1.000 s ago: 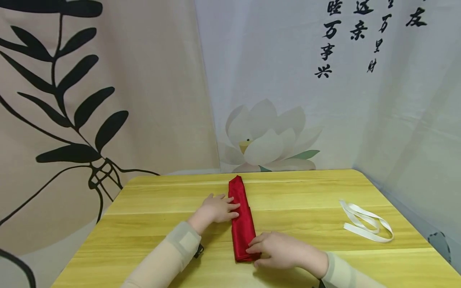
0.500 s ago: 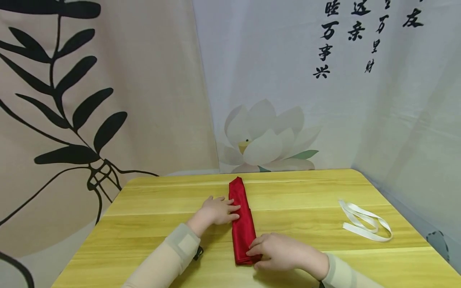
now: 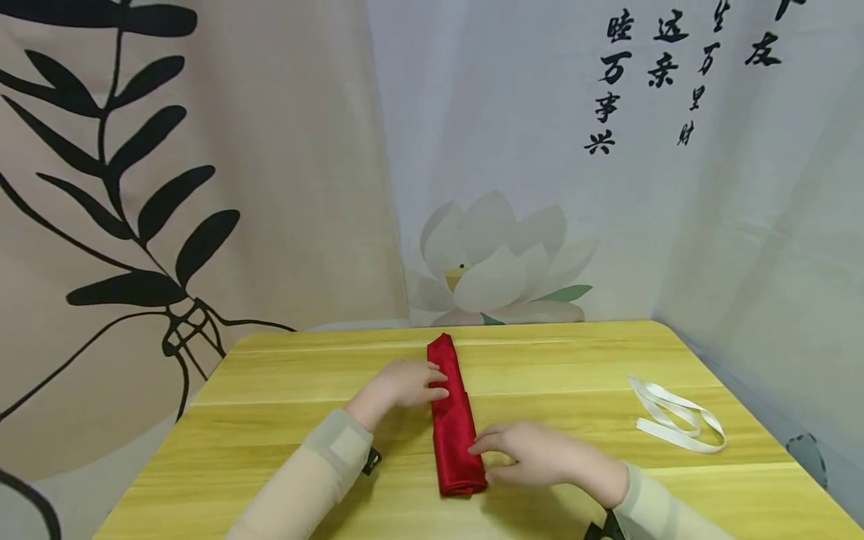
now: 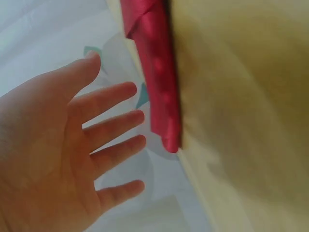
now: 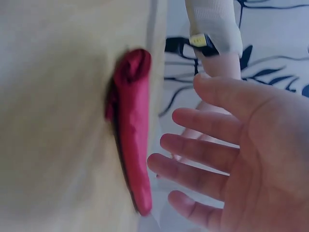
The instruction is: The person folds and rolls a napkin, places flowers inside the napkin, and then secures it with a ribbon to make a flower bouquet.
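A shiny red cloth, rolled into a long narrow bundle, lies on the wooden table and points away from me. At its far left side my left hand hovers, fingers reaching over the edge of the roll. In the left wrist view the fingers are spread and hold nothing, apart from the cloth. Beside the near right end is my right hand, raised slightly over its shadow. The right wrist view shows its fingers extended and apart, with the coiled end of the cloth visible.
A loose white ribbon lies in loops on the right side of the table. Behind the table's far edge hangs a printed curtain with leaves, a lotus and black characters.
Both hands have lifted off the red cloth. The right hand has shifted slightly right and away from me, uncovering the near end. The left hand's fingers have drawn closer together in the head view.
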A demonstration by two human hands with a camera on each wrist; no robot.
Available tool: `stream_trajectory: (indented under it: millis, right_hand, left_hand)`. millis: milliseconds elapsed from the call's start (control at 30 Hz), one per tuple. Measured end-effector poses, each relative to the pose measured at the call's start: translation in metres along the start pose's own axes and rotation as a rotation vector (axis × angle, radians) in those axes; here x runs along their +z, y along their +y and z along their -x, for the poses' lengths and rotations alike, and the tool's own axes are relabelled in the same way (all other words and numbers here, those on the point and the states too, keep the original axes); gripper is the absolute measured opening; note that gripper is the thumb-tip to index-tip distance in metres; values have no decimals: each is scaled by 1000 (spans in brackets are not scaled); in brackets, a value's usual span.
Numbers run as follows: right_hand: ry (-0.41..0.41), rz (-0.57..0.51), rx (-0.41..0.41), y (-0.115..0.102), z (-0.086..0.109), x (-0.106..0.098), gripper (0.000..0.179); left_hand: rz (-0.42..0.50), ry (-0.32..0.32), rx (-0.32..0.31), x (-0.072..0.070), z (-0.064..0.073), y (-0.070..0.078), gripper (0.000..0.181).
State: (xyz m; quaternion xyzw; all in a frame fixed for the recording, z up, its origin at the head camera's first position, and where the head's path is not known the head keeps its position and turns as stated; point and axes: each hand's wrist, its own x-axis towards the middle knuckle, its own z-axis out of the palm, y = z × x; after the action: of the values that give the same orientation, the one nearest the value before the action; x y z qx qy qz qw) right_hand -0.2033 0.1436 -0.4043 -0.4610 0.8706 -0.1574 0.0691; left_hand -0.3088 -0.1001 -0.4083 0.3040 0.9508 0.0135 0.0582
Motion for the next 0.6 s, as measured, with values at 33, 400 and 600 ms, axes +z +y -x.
stream_trajectory:
  millis: [33,400,600]
  right_hand:
    - [7,-3,16,2,1,-4,33]
    - [137,44,199,50,32,-41,33]
    - [226,-36,352,84,59,-55,34]
  left_hand:
    - [4,20,16,-3,-1,0,42]
    - [99,157,146,-34,-26,17,32]
    - [233,225,177,-52,-41,34,27]
